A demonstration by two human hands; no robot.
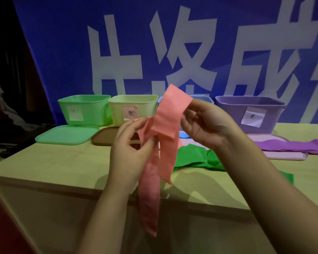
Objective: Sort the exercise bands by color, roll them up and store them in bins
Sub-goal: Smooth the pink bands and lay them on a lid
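Both hands are raised above the table [62, 167] and hold one pink band [163, 136] between them. The fingers of the right hand [207, 125] are curled and pinch the upper end of the band, which stands up just above these fingers. The left hand [130, 153] pinches a fold of the same band between thumb and fingers, lower and to the left. Below the left fingers two ends of the band hang down loose in front of the table edge. Behind the right fingers a blue bin [204, 99] is mostly hidden by the band and the hand. To the left of the left fingers stand a green bin [84, 109] and a pale yellow bin [132, 109], each with a paper label, and in front of them lie a green lid [66, 134] and a brown lid [103, 136]. To the right of the right fingers stands a purple bin [250, 110], and purple bands [292, 145] lie on a light purple lid [286, 155]. Under the right wrist a green band [196, 156] lies crumpled on the table. A blue banner [62, 52] with big white characters hangs behind the bins.
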